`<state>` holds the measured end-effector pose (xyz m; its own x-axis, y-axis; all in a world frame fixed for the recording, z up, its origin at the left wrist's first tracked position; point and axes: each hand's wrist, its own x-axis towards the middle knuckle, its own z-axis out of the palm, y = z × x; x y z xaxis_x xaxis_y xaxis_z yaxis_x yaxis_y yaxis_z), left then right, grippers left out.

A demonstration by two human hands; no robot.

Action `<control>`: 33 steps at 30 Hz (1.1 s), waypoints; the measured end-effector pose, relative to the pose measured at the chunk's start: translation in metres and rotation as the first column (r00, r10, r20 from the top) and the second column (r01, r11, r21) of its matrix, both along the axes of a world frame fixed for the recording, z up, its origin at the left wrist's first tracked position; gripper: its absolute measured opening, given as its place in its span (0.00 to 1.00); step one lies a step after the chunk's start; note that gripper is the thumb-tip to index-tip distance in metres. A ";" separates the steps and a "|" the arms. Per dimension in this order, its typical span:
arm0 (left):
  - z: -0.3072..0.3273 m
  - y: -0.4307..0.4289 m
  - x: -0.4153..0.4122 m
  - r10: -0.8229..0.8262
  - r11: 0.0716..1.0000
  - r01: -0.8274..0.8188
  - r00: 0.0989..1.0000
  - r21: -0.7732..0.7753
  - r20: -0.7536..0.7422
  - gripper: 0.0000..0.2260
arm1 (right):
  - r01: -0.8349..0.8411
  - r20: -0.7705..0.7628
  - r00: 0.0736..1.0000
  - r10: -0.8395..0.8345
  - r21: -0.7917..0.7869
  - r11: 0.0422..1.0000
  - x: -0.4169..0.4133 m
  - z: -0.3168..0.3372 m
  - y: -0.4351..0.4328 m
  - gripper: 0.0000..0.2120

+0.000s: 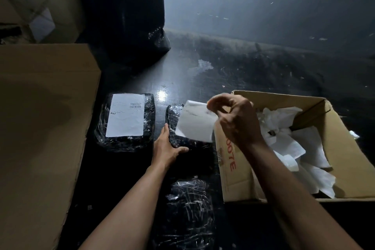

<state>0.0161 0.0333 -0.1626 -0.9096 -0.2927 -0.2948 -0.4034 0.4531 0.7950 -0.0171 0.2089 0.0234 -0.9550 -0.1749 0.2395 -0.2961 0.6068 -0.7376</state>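
Observation:
Three black plastic-wrapped parcels lie on a dark table. The left parcel (125,126) carries a white shipping label (126,114). My left hand (165,148) rests on the near left corner of the middle parcel (182,140), thumb and fingers spread along its edges. My right hand (233,119) pinches the right edge of a white label sheet (195,122), which hangs tilted over the middle parcel. A third wrapped parcel (190,207) lies nearer to me, between my forearms.
An open cardboard box (233,170) on the right holds crumpled white backing papers (292,142). A large flat cardboard box (40,128) fills the left side. A black plastic bag (125,16) stands at the back. Paper scraps litter the far surface.

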 end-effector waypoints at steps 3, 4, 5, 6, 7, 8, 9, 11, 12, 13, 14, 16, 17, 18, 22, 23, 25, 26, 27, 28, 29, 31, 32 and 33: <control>0.009 0.001 0.000 -0.033 0.999 0.033 0.999 -0.025 0.006 0.58 | -0.029 0.032 0.999 0.026 0.103 0.994 -0.005 0.014 0.007 0.06; 0.012 0.001 0.001 -0.042 0.998 0.043 0.999 -0.042 0.013 0.58 | -0.016 0.023 1.000 0.013 0.130 0.991 -0.004 0.013 0.009 0.05; 0.016 0.000 0.003 -0.052 0.997 0.053 0.999 -0.064 0.016 0.58 | 0.002 0.007 1.000 -0.003 0.153 0.988 -0.001 0.013 0.013 0.05; 0.020 0.000 0.006 -0.057 0.994 0.058 0.998 -0.092 0.020 0.57 | 0.014 -0.006 1.000 -0.013 0.169 0.986 0.001 0.013 0.016 0.04; 0.025 0.000 0.009 -0.061 0.990 0.062 0.998 -0.129 0.018 0.55 | 0.023 -0.018 1.000 -0.020 0.190 0.982 0.004 0.014 0.021 0.04; 0.032 0.000 0.012 -0.066 0.984 0.067 0.998 -0.168 0.011 0.53 | 0.028 -0.030 0.999 -0.023 0.206 0.978 0.008 0.017 0.025 0.04; 0.040 0.001 0.015 -0.079 0.976 0.076 0.997 -0.205 -0.006 0.49 | 0.034 -0.043 0.999 -0.025 0.222 0.975 0.011 0.020 0.029 0.05; 0.058 0.003 0.020 -0.114 0.959 0.098 0.992 -0.268 -0.047 0.41 | 0.044 -0.072 0.997 -0.027 0.256 0.966 0.018 0.030 0.038 0.05; 0.070 0.006 0.023 -0.132 0.950 0.110 0.989 -0.292 -0.059 0.39 | 0.050 -0.080 0.996 -0.029 0.271 0.961 0.022 0.035 0.043 0.04; 0.081 0.009 0.025 -0.150 0.943 0.120 0.986 -0.311 -0.074 0.38 | 0.058 -0.084 0.996 -0.035 0.292 0.955 0.027 0.041 0.049 0.03; 0.093 0.012 0.027 -0.167 0.937 0.130 0.982 -0.325 -0.089 0.37 | 0.066 -0.082 0.996 -0.042 0.315 0.947 0.031 0.047 0.055 0.02; 0.117 0.022 0.030 -0.202 0.929 0.146 0.970 -0.339 -0.137 0.34 | 0.078 -0.066 0.996 -0.058 0.361 0.929 0.039 0.057 0.070 0.02; 0.129 0.028 0.031 -0.227 0.923 0.160 0.961 -0.351 -0.160 0.33 | 0.082 -0.056 0.996 -0.065 0.375 0.923 0.042 0.061 0.077 0.02; 0.140 0.036 0.032 -0.249 0.915 0.171 0.952 -0.366 -0.179 0.32 | 0.087 -0.051 0.996 -0.073 0.380 0.921 0.047 0.066 0.084 0.04; 0.174 0.072 0.037 -0.311 0.893 0.193 0.918 -0.406 -0.247 0.27 | 0.109 -0.005 0.993 -0.117 0.403 0.909 0.059 0.082 0.113 0.06; 0.180 0.083 0.039 -0.322 0.888 0.198 0.912 -0.415 -0.255 0.26 | 0.108 0.018 0.992 -0.127 0.422 0.900 0.062 0.085 0.120 0.06; 0.189 0.106 0.044 -0.340 0.883 0.204 0.899 -0.423 -0.277 0.24 | 0.104 0.062 0.987 -0.147 0.447 0.888 0.065 0.089 0.135 0.06; 0.192 0.116 0.046 -0.349 0.883 0.210 0.892 -0.420 -0.286 0.24 | 0.107 0.074 0.985 -0.157 0.454 0.885 0.066 0.090 0.143 0.06; 0.193 0.126 0.049 -0.357 0.882 0.218 0.888 -0.419 -0.290 0.23 | 0.112 0.082 0.983 -0.167 0.460 0.881 0.067 0.090 0.151 0.06; 0.193 0.134 0.051 -0.363 0.878 0.222 0.886 -0.423 -0.289 0.23 | 0.115 0.086 0.981 -0.175 0.469 0.876 0.069 0.090 0.159 0.05; 0.192 0.142 0.053 -0.365 0.875 0.224 0.887 -0.428 -0.282 0.22 | 0.120 0.085 0.979 -0.182 0.478 0.870 0.071 0.089 0.168 0.04; 0.187 0.155 0.058 -0.361 0.873 0.231 0.899 -0.429 -0.250 0.21 | 0.125 0.091 0.977 -0.193 0.487 0.865 0.072 0.087 0.183 0.03; 0.185 0.160 0.060 -0.356 0.873 0.233 0.904 -0.429 -0.234 0.21 | 0.124 0.098 0.976 -0.196 0.490 0.863 0.071 0.084 0.189 0.03; 0.182 0.165 0.063 -0.348 0.874 0.229 0.910 -0.428 -0.226 0.22 | 0.121 0.104 0.975 -0.197 0.494 0.861 0.070 0.082 0.195 0.03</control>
<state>0.0794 0.1983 0.0199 -0.9966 -0.0386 0.0723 0.0119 0.8052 0.5929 0.0533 0.4041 0.1050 -0.9970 -0.0751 0.0212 -0.0776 0.9267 -0.3677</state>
